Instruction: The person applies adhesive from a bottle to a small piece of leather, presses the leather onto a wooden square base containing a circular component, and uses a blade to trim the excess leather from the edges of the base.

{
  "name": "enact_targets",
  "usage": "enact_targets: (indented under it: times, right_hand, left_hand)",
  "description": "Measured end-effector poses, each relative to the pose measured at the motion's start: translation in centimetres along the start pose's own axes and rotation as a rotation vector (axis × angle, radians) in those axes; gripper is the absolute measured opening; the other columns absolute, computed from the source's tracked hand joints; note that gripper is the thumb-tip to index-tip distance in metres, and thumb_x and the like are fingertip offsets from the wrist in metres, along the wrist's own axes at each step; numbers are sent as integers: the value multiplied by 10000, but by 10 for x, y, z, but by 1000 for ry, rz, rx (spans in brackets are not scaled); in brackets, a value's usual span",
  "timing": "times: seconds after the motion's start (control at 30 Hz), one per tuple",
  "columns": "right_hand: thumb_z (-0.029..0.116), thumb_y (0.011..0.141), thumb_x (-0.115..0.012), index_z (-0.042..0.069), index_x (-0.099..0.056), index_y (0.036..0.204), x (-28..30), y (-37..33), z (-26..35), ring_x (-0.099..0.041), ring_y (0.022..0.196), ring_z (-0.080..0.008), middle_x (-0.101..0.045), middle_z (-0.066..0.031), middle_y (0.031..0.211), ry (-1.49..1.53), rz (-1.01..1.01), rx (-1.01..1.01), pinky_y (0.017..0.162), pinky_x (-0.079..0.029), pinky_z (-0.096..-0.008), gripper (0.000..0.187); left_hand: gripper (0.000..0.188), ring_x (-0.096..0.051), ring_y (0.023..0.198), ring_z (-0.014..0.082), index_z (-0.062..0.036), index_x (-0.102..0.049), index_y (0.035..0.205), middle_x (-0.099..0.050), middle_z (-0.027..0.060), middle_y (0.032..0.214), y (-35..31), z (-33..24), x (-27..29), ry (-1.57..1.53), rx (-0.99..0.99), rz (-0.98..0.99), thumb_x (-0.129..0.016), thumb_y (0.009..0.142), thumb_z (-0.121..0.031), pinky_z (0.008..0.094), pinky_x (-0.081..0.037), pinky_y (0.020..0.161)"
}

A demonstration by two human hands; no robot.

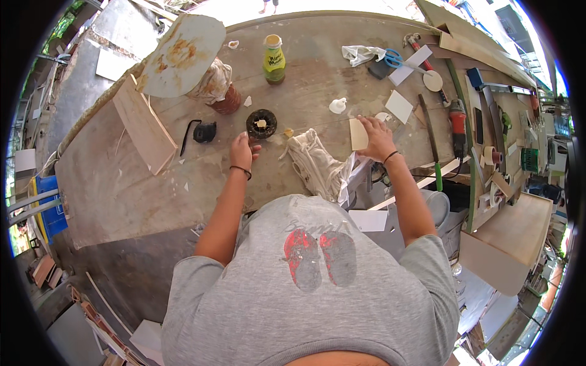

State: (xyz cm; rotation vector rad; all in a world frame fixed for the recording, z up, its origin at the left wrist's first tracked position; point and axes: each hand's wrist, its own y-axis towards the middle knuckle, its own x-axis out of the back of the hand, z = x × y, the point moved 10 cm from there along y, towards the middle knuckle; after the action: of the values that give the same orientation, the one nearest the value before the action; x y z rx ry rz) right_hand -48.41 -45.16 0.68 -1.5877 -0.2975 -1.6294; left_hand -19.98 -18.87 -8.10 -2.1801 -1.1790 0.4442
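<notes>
My right hand (378, 140) grips a small pale rectangular flat piece (358, 135) at its right edge, with the fingers over it. Its material is unclear. Beside a black round dish-like thing (269, 129) with a cream lump in its middle, my left hand (243, 149) rests with loosely bent fingers and the thumb apart, holding nothing I can see. Between my hands a crumpled off-white cloth (312, 160) lies over the table's near edge. Beyond my right hand sits a small white lump-shaped thing (337, 106).
The wooden table (207, 177) carries a green-labelled bottle (274, 64), a black tape measure (204, 132), a reddish container (226, 100) under a stained disc (183, 56), and a loose board (143, 128). At right lie blue-handled scissors (394, 58), a hammer (421, 52), a green-handled file (432, 137) and a red angle grinder (457, 125).
</notes>
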Motion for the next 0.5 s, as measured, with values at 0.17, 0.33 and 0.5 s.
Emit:
enact_targets:
  times: [0.17, 0.33, 0.5]
  right_hand:
    - [312, 538, -838, 172, -388, 1395, 9, -6, -1, -428, 1244, -367, -444, -182, 1326, 223, -68, 65, 1049, -355, -460, 978]
    - [307, 549, -834, 154, -361, 1417, 3, -20, -16, -408, 1261, -382, -397, -198, 1389, 372, -178, 60, 1063, -347, -454, 1000]
    - [259, 533, -825, 201, -342, 1428, -10, -16, -23, -361, 1294, -407, -372, -187, 1416, 124, -169, 59, 1062, -343, -487, 1018]
  left_hand:
    - [280, -614, 692, 106, -101, -566, 1124, -639, 19, 972, -5, -5, 6, -24, 9, -21, -438, 976, -302, 236, -457, 520]
    - [261, -614, 703, 101, -112, -574, 1106, -649, 13, 982, -16, -1, 12, 17, -39, 7, -461, 968, -303, 231, -458, 551]
    - [276, -617, 699, 92, -79, -616, 1083, -664, 21, 961, -26, -2, 17, 80, -97, -12, -526, 946, -301, 232, -453, 578]
